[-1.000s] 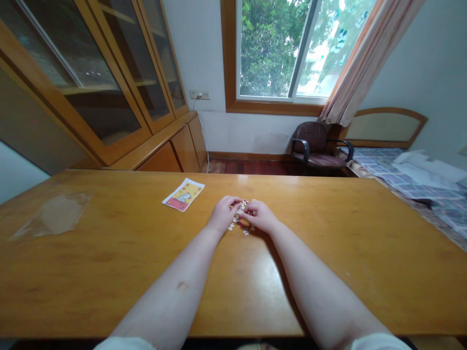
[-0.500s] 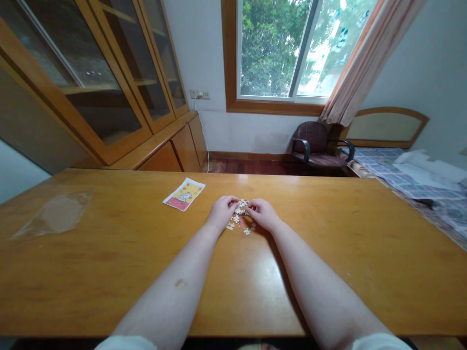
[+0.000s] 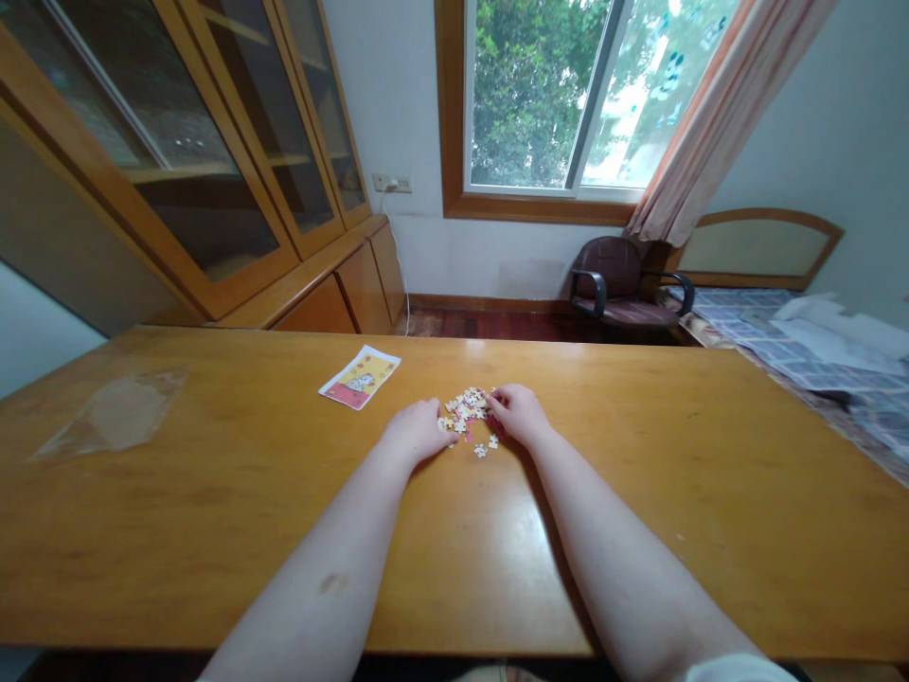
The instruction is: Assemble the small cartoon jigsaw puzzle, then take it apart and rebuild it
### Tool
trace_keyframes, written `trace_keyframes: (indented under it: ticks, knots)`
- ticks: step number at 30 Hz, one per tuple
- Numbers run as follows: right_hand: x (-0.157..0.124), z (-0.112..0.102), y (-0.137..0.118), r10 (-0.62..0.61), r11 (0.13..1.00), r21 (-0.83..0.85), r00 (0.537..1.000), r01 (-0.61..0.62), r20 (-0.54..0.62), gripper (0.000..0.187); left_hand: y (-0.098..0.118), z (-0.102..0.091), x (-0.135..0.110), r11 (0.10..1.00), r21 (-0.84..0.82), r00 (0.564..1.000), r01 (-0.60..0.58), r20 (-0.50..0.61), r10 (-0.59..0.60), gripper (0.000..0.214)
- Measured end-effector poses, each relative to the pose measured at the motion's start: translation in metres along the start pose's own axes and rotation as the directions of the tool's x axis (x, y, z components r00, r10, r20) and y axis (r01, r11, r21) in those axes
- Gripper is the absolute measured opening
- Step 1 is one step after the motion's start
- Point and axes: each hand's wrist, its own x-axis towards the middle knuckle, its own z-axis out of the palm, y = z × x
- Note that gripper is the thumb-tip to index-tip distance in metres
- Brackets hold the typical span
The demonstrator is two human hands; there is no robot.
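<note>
A small heap of jigsaw puzzle pieces (image 3: 469, 413) lies on the wooden table (image 3: 213, 493), mostly pale with some red ones. My left hand (image 3: 416, 431) rests on the table at the heap's left edge, fingers curled and touching the nearest pieces. My right hand (image 3: 518, 413) sits on the heap's right side with its fingers bent down onto the pieces. Whether either hand grips a piece is hidden by the fingers. Two loose pieces (image 3: 486, 446) lie just in front of the heap.
A picture card (image 3: 359, 376) in yellow and red lies left of the heap. A clear plastic bag (image 3: 114, 414) lies at the table's far left. Beyond the table stand a glass-fronted cabinet (image 3: 213, 161), a dark armchair (image 3: 617, 284) and a bed (image 3: 816, 350).
My left hand has drawn back toward me and to the left, off the heap, uncovering more pieces. My right hand stayed on the heap's right side.
</note>
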Motion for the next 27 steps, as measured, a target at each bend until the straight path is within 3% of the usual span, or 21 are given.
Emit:
trace_keyframes:
  ticks: [4,8,16,22,27]
  knots:
    - [0.000,0.000,0.000,-0.013,1.000,0.015,1.000,0.014,-0.015,0.027,0.003,0.006,0.000,0.989,-0.126,0.995,-0.079,0.044,0.085,0.026]
    - [0.001,0.002,0.001,-0.012,0.999,0.029,1.000,0.012,-0.019,0.030,0.004,0.010,0.006,0.952,-0.271,0.989,-0.140,0.000,0.146,0.024]
    - [0.001,0.002,0.001,0.005,0.999,0.045,1.000,-0.004,-0.016,0.029,0.004,0.001,0.013,0.927,-0.351,0.985,-0.130,-0.153,0.080,0.022]
    - [0.002,0.001,0.006,0.090,0.995,0.056,0.995,-0.088,-0.045,0.020,0.000,-0.005,0.007,0.970,-0.198,0.983,-0.140,-0.148,0.112,0.027]
    - [0.005,-0.004,0.013,0.285,0.958,0.062,0.956,-0.281,-0.075,0.022,-0.001,0.000,0.003,0.973,-0.136,0.982,-0.186,-0.005,0.187,0.048]
